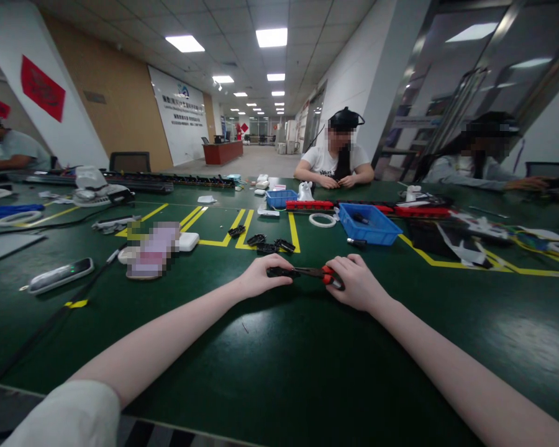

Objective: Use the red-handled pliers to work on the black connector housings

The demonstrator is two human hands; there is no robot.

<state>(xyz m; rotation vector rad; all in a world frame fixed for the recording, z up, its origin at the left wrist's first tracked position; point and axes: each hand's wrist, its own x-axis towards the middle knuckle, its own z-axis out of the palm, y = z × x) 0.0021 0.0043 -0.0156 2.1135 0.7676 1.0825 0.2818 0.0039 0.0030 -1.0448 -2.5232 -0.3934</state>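
My left hand [261, 277] pinches a small black plastic part [279, 272] just above the dark green table [279, 347]. My right hand [356, 284] is closed around the red handles of a pair of cutters [317, 273], whose metal jaws point left and meet the black part. Several more black plastic parts [266, 243] lie loose on the table just beyond my hands, inside a yellow-taped rectangle.
A blue bin [371, 225] stands beyond my right hand, a smaller blue bin [280, 198] farther back, and a white tape ring [322, 220] between them. A phone [61, 275] and a white power bank [187, 241] lie left. Other people sit at the far side.
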